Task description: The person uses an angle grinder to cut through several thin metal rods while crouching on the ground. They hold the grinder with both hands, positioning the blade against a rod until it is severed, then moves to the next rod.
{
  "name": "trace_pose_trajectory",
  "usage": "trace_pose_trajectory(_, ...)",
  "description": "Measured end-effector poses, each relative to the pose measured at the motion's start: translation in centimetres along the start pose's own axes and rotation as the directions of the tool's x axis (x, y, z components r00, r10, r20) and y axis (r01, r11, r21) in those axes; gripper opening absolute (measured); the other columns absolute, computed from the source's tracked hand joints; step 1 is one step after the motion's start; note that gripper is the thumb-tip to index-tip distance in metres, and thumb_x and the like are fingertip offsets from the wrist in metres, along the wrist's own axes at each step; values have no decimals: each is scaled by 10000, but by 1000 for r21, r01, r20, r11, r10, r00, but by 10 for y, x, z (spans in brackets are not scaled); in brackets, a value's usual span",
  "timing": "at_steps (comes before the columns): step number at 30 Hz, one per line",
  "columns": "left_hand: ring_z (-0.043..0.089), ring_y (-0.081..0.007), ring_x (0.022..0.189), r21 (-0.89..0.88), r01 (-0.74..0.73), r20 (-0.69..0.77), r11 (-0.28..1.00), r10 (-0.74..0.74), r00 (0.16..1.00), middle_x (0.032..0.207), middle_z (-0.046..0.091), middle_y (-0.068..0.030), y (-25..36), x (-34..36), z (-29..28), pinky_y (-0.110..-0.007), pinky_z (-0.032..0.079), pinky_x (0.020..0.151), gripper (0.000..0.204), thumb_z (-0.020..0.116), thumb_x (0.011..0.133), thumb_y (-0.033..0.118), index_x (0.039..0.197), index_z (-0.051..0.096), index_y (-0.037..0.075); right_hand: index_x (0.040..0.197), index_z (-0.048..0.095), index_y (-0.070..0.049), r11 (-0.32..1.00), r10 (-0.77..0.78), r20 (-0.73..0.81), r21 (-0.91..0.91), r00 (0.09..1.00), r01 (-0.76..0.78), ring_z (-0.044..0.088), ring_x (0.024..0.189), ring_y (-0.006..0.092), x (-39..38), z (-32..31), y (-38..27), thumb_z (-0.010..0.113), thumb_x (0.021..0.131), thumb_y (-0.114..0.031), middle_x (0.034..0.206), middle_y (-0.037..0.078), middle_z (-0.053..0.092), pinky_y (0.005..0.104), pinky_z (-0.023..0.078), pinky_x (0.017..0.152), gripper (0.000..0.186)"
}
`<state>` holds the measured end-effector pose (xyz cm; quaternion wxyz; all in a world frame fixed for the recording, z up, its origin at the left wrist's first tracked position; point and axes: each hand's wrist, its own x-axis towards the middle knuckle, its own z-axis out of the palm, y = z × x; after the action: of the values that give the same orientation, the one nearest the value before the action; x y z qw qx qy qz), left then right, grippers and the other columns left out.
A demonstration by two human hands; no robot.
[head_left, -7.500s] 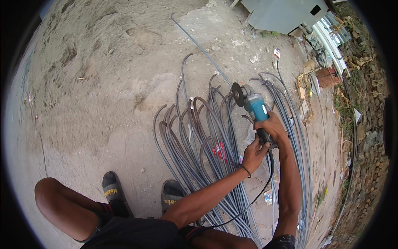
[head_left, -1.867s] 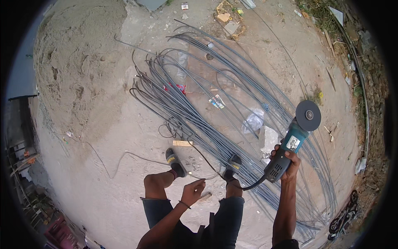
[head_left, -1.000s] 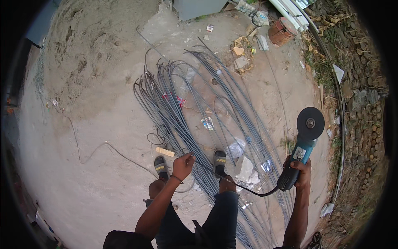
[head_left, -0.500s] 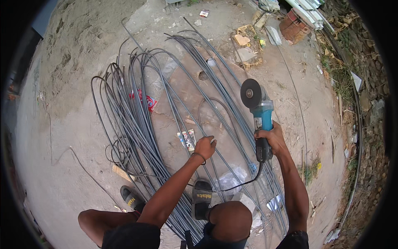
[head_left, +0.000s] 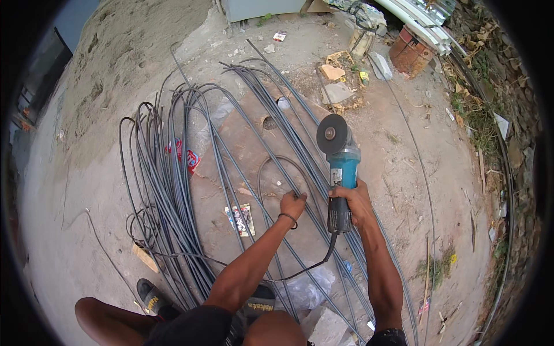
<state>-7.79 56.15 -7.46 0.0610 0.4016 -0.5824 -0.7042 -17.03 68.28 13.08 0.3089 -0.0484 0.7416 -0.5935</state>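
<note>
My right hand is wrapped round the black handle of a teal angle grinder. Its dark disc points away from me, and a black cord trails from the rear end. Close by on the left, my left hand is closed on a grey rebar rod, its fingers partly hidden. The grinder is held above a bundle of straight rebar running away from me. A larger bundle of bent rebar lies on my left, its looped ends at the far side.
Under the rods lies a brown board. A printed sheet, red wrapper and clear plastic bag are on the ground. My sandalled foot stands by the left bundle. Far right are a rusty drum and white pipes.
The view has tilted up, showing more ground at the far side. Both hands have moved farther from me over the rods, the left one also rightward. The grinder is still in the right hand.
</note>
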Motion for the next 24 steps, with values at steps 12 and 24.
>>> trace_pose_trajectory(12, 680, -441, 777, 466, -308, 104, 829, 295, 950, 750, 646, -304, 32, 5, 20, -480, 514, 719, 247, 651, 818, 142, 729, 620, -87, 1019, 574, 53, 999, -17, -19, -30, 1000, 16, 678, 646, 232, 7, -28, -33, 759, 638, -48, 807, 133, 667, 345, 574, 598, 436)
trace_pose_trajectory(24, 549, -174, 1201, -377, 72, 304, 924, 50, 951, 1298, 583, -108, -10, -21, 16, -350, 415, 1072, 470, 544, 973, 234, 1351, 554, -45, 999, 664, 49, 763, -27, 118, -639, 993, 96, 694, 878, 353, 75, 62, 4, 794, 536, -235, 935, 221, 712, 387, 530, 784, 558)
